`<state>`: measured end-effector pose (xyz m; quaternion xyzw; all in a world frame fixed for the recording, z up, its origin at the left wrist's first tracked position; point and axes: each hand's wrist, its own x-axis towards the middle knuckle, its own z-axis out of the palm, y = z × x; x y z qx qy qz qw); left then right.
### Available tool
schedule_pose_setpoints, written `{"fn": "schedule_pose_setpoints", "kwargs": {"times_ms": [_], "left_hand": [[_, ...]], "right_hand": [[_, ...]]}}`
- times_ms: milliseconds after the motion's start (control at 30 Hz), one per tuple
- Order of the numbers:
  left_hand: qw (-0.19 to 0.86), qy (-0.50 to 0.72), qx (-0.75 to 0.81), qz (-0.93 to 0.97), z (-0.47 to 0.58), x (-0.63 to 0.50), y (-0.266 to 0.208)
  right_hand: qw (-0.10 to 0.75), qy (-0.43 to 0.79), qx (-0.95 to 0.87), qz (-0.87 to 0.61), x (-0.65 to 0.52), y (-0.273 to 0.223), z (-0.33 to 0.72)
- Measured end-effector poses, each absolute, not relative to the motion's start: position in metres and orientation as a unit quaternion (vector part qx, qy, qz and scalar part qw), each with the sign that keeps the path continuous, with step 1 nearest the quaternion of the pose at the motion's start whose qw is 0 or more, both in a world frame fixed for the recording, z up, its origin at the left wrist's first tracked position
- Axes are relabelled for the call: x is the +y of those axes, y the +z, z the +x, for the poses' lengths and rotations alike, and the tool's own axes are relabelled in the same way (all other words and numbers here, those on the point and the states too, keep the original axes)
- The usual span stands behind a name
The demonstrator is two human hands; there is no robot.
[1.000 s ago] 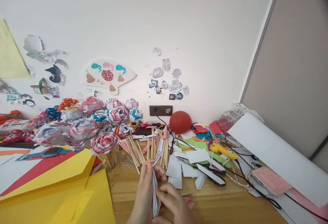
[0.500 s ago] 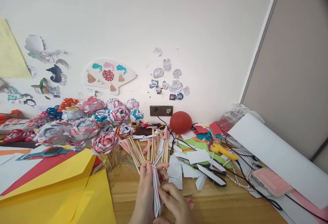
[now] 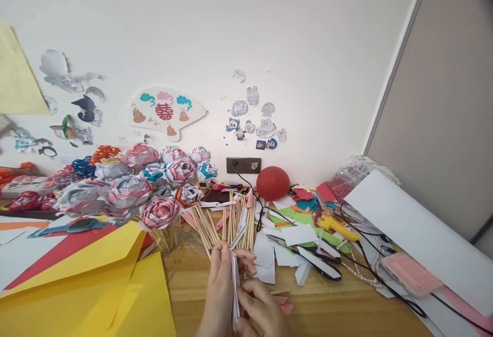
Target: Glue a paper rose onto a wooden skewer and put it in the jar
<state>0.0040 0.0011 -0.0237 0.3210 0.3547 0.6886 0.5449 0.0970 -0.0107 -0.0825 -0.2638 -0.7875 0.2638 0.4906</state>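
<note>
1. At six o'clock in the view, the folded paper (image 3: 235,293) shows a narrower face than half a second ago; I'd judge its layers are being turned or pressed together.
2. The left hand (image 3: 220,288) curls half-closed around its upper part; the right hand (image 3: 262,309) pinches it lower down.
3. From the hands, wooden sticks (image 3: 230,226) lie at twelve, a yellow glue gun (image 3: 339,227) at two.

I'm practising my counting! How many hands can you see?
2. The left hand is around the folded paper, near the bottom middle. The right hand is just to its right, touching the paper lower down. Some fingers are partly hidden, but no other hands show.
</note>
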Motion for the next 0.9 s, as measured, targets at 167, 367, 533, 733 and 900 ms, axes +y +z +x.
{"fn": "schedule_pose_setpoints", "kwargs": {"times_ms": [167,367,533,733,900], "left_hand": [[0.541,0.690,0.345,0.336,0.006,0.003,-0.028],[0.601,0.630,0.373,0.321,0.010,0.001,-0.032],[0.648,0.598,0.361,0.304,0.013,-0.004,-0.023],[0.594,0.624,0.341,0.375,0.010,-0.004,-0.023],[0.673,0.505,0.355,0.408,0.010,-0.005,-0.028]], "right_hand": [[0.509,0.284,-0.757,-0.294,-0.008,-0.083,0.098],[0.543,0.393,-0.652,-0.355,-0.008,-0.096,0.096],[0.509,0.578,-0.576,-0.274,-0.001,-0.096,0.094],[0.469,0.559,-0.635,-0.254,0.001,-0.085,0.099],[0.454,0.578,-0.611,-0.296,0.001,-0.070,0.106]]}}
